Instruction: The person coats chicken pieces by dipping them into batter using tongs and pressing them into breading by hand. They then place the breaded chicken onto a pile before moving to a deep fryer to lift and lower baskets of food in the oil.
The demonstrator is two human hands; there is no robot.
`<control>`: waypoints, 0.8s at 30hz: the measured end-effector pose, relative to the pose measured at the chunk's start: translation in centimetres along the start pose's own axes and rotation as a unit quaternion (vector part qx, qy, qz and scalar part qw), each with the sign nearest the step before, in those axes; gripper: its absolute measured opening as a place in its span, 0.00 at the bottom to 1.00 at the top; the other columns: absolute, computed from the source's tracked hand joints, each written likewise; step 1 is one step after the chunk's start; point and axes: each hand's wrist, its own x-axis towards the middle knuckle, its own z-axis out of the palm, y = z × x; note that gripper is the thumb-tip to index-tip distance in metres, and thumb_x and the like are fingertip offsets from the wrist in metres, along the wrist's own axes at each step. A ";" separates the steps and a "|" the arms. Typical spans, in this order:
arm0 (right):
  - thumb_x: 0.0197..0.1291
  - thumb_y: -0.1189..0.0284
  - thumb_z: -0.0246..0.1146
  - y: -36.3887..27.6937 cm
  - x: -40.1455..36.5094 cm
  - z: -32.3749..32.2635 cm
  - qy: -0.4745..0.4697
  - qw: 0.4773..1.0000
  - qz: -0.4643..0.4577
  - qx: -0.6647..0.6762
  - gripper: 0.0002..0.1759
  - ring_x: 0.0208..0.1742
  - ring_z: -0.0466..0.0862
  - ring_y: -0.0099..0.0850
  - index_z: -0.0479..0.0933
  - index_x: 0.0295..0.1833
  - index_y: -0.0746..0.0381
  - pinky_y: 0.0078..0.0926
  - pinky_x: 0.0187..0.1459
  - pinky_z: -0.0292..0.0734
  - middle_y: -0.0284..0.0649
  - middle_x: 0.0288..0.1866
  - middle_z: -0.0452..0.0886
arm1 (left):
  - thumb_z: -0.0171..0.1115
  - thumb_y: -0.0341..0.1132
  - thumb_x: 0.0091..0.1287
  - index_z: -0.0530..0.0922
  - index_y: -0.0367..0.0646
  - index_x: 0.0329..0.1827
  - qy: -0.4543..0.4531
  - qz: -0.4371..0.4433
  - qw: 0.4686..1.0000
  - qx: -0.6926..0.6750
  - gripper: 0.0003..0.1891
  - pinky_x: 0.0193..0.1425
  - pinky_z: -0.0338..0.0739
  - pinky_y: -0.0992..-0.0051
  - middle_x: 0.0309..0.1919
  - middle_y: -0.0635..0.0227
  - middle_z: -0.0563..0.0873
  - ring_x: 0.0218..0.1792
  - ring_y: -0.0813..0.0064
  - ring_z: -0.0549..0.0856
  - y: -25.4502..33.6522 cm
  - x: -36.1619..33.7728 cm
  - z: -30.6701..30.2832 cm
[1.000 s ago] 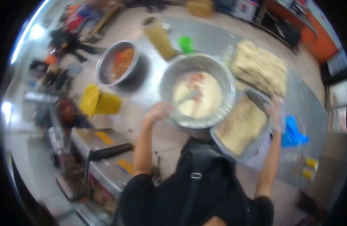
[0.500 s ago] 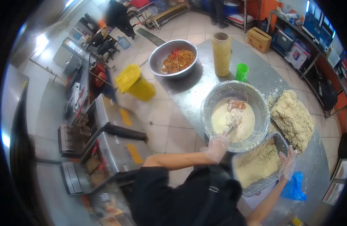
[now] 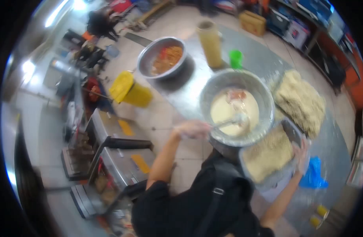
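In my gloved left hand (image 3: 193,129) is a long-handled metal utensil (image 3: 225,122), its far end coated with batter; blur hides its exact kind. That end reaches over the near rim into a large metal bowl (image 3: 269,93) of pale batter (image 3: 221,108). A reddish piece of food (image 3: 237,94) sits in the batter near the far side. My gloved right hand (image 3: 302,155) grips the right rim of a rectangular tub (image 3: 298,130). Pale breading crumbs (image 3: 268,156) fill much of the tub, which stands against the bowl's near right side.
A crumb-covered mound (image 3: 300,102) lies right of the bowl on the metal table (image 3: 244,43). Beyond stand a green cup (image 3: 236,59), a plastic-wrap roll (image 3: 210,45) and a bowl of orange-brown food (image 3: 144,67). A blue bag (image 3: 313,173) lies near my right hand.
My left hand has drawn back leftward from over the batter to outside the bowl's near rim, showing more of the utensil. My right hand stays at the tub. The view has shifted and blurred.
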 end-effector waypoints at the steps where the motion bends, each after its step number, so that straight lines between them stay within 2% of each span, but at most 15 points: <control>1: 0.70 0.39 0.41 -0.9 -0.5 0.8 -0.005 0.999 -0.018 -0.039 0.43 0.63 0.77 0.43 0.52 0.79 0.56 0.44 0.65 0.67 0.40 0.80 0.55 | 0.56 0.49 0.71 0.81 0.45 0.44 -0.002 0.000 0.999 -0.038 0.16 0.19 0.64 0.86 0.27 0.77 0.83 0.20 0.89 0.70 -0.5 -0.5 -0.7; 2: 0.71 0.42 0.42 -1.7 -1.0 1.5 -0.008 0.996 -0.037 -0.078 0.41 0.64 0.77 0.43 0.53 0.79 0.57 0.44 0.65 0.66 0.41 0.80 0.55 | 0.56 0.49 0.71 0.81 0.46 0.44 -0.043 0.096 0.993 0.057 0.16 0.18 0.61 0.86 0.26 0.77 0.82 0.18 0.90 0.68 -4.9 1.6 -3.0; 3: 0.72 0.44 0.42 -2.5 -1.4 2.3 -0.010 0.992 -0.055 -0.117 0.39 0.65 0.76 0.43 0.53 0.78 0.58 0.43 0.66 0.66 0.43 0.80 0.56 | 0.57 0.48 0.71 0.80 0.46 0.43 -0.058 0.083 0.994 0.044 0.15 0.16 0.58 0.86 0.25 0.77 0.80 0.16 0.90 0.67 -5.8 2.0 -3.3; 4: 0.71 0.42 0.41 -2.6 -1.1 2.5 0.003 0.976 -0.059 -0.208 0.40 0.65 0.77 0.42 0.53 0.78 0.58 0.42 0.65 0.66 0.43 0.80 0.55 | 0.57 0.48 0.71 0.79 0.47 0.42 -0.073 0.070 0.994 0.032 0.14 0.14 0.55 0.86 0.24 0.77 0.79 0.15 0.90 0.65 -6.7 2.3 -3.7; 5: 0.70 0.40 0.40 -2.7 -1.0 2.7 0.016 0.952 -0.060 -0.300 0.42 0.64 0.77 0.41 0.54 0.78 0.58 0.41 0.65 0.66 0.44 0.80 0.55 | 0.58 0.48 0.70 0.79 0.47 0.41 -0.047 -0.065 0.995 -0.067 0.13 0.13 0.52 0.86 0.23 0.78 0.78 0.13 0.91 0.64 -2.9 -0.6 -3.1; 6: 0.70 0.37 0.40 -2.8 -0.9 2.9 0.029 0.920 -0.059 -0.387 0.44 0.64 0.77 0.41 0.54 0.78 0.58 0.40 0.64 0.66 0.44 0.80 0.55 | 0.59 0.47 0.70 0.78 0.47 0.40 -0.033 -0.077 0.992 -0.091 0.13 0.12 0.51 0.86 0.23 0.77 0.78 0.13 0.91 0.64 -1.4 -1.9 -2.6; 7: 0.69 0.36 0.39 -3.0 -1.0 3.7 0.045 0.982 -0.021 -0.183 0.45 0.62 0.78 0.40 0.54 0.78 0.58 0.40 0.64 0.66 0.44 0.80 0.55 | 0.59 0.46 0.70 0.78 0.47 0.39 -0.012 -0.090 0.989 -0.116 0.12 0.12 0.50 0.86 0.23 0.76 0.78 0.13 0.91 0.64 -0.8 -2.7 -2.4; 8: 0.68 0.34 0.38 -3.0 -1.0 4.1 0.057 0.998 0.013 0.031 0.46 0.61 0.79 0.40 0.55 0.78 0.57 0.40 0.63 0.66 0.43 0.80 0.54 | 0.59 0.46 0.70 0.78 0.47 0.39 -0.021 -0.090 0.990 -0.109 0.12 0.12 0.50 0.86 0.23 0.76 0.78 0.13 0.91 0.64 -1.6 -2.7 -2.5; 10: 0.68 0.34 0.38 -3.1 -1.4 4.0 0.058 0.998 0.019 0.015 0.46 0.60 0.79 0.39 0.55 0.78 0.57 0.40 0.63 0.66 0.43 0.81 0.54 | 0.59 0.45 0.70 0.78 0.45 0.39 -0.038 -0.050 0.979 -0.193 0.12 0.12 0.50 0.85 0.24 0.75 0.79 0.13 0.91 0.64 -3.3 -2.5 -2.6; 13: 0.68 0.34 0.38 -3.6 -2.5 3.8 0.064 0.998 0.028 -0.005 0.46 0.59 0.80 0.38 0.55 0.78 0.57 0.40 0.62 0.67 0.42 0.81 0.53 | 0.61 0.44 0.70 0.79 0.44 0.40 -0.022 -0.023 0.984 -0.174 0.12 0.12 0.50 0.86 0.24 0.73 0.80 0.13 0.90 0.65 -3.3 -3.1 -1.8; 17: 0.69 0.35 0.37 -4.5 -4.3 3.3 0.082 0.996 0.012 -0.022 0.45 0.58 0.80 0.36 0.56 0.77 0.60 0.37 0.60 0.69 0.42 0.80 0.56 | 0.61 0.43 0.70 0.79 0.43 0.40 -0.099 0.022 0.979 -0.179 0.12 0.12 0.51 0.86 0.25 0.73 0.80 0.13 0.90 0.64 -1.0 -2.5 1.1; 20: 0.71 0.37 0.37 -5.2 -5.0 3.4 0.095 0.995 0.010 0.003 0.44 0.58 0.81 0.35 0.57 0.76 0.61 0.36 0.59 0.70 0.43 0.79 0.59 | 0.60 0.43 0.71 0.79 0.43 0.40 -0.166 0.103 0.981 -0.025 0.11 0.13 0.54 0.86 0.26 0.73 0.81 0.14 0.92 0.65 0.3 -0.9 4.0; 22: 0.71 0.39 0.37 -5.4 -5.2 3.1 0.102 0.995 0.005 0.011 0.43 0.58 0.81 0.35 0.58 0.76 0.61 0.35 0.59 0.70 0.43 0.78 0.60 | 0.59 0.43 0.72 0.79 0.43 0.40 -0.184 -0.056 0.981 -0.024 0.12 0.14 0.56 0.88 0.26 0.73 0.81 0.15 0.92 0.66 4.2 -0.6 7.3; 24: 0.71 0.39 0.39 -5.6 -5.4 2.8 0.078 0.996 -0.016 0.042 0.42 0.55 0.82 0.35 0.60 0.75 0.61 0.37 0.57 0.72 0.43 0.76 0.64 | 0.56 0.43 0.73 0.78 0.43 0.39 -0.227 -0.045 0.973 0.018 0.12 0.16 0.59 0.86 0.27 0.74 0.82 0.17 0.90 0.68 5.0 0.5 8.5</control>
